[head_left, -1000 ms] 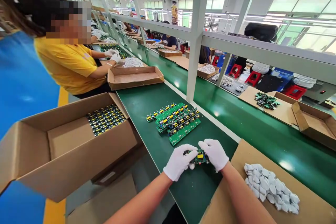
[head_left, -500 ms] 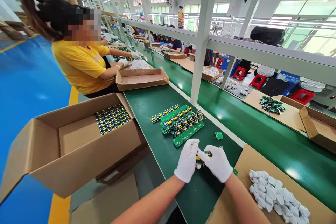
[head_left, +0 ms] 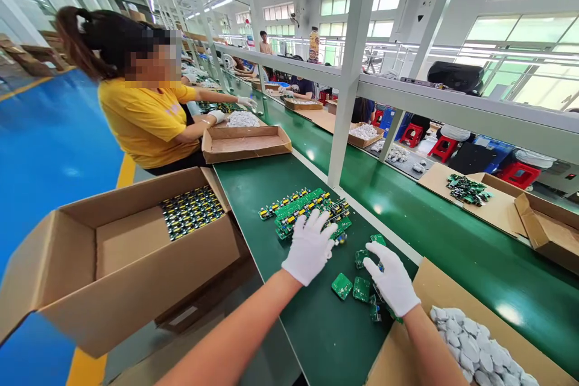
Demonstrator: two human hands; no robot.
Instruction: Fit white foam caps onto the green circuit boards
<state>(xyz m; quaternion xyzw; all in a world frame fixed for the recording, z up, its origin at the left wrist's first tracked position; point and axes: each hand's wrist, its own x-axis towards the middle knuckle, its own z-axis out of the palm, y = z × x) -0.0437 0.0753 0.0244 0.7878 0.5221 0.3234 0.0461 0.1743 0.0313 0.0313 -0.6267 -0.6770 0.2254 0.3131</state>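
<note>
My left hand (head_left: 309,248), in a white glove, reaches with fingers spread over the near end of the stacked strips of green circuit boards (head_left: 289,208), which carry yellow and black parts. A small blurred part shows beside its fingertips. My gloved right hand (head_left: 392,279) hovers at several small square circuit boards (head_left: 342,286), thumb and fingers apart. Some of these boards lie green side up, while one small board (head_left: 374,309) stands on edge below the hand. The right palm hides part of the group.
Right of me a pile of white pieces (head_left: 479,344) lies on a cardboard sheet (head_left: 427,286). A big open carton (head_left: 149,274) with rows of boards stands at the left. Farther off are a shallow cardboard tray (head_left: 246,148), a co-worker in yellow (head_left: 145,126) and a white post (head_left: 346,114).
My hands, together around a small board before, have parted. The left moved up to the strips, the right stays by the small boards. Several separate small boards now lie on the bench.
</note>
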